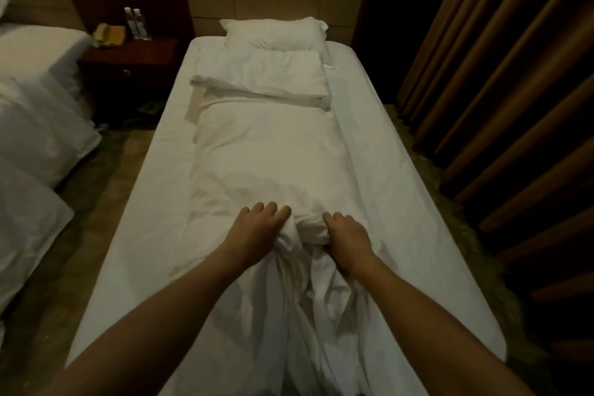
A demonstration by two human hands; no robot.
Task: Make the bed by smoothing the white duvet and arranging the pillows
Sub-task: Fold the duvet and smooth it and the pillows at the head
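The white duvet (270, 154) lies folded into a narrow strip down the middle of the single bed (385, 145), bunched and creased at the near end. My left hand (257, 228) and my right hand (345, 233) sit side by side on that bunch, each gripping a fold of the fabric between them. Two white pillows lie at the head: one flat pillow (266, 72) on the duvet's top end, another pillow (273, 32) leaning against the padded headboard.
A dark nightstand (128, 58) with two water bottles (136, 22) stands left of the bed. A second bed (35, 100) with white bedding fills the left side. Brown curtains (501, 80) hang close along the right. A carpeted aisle (96, 202) runs between the beds.
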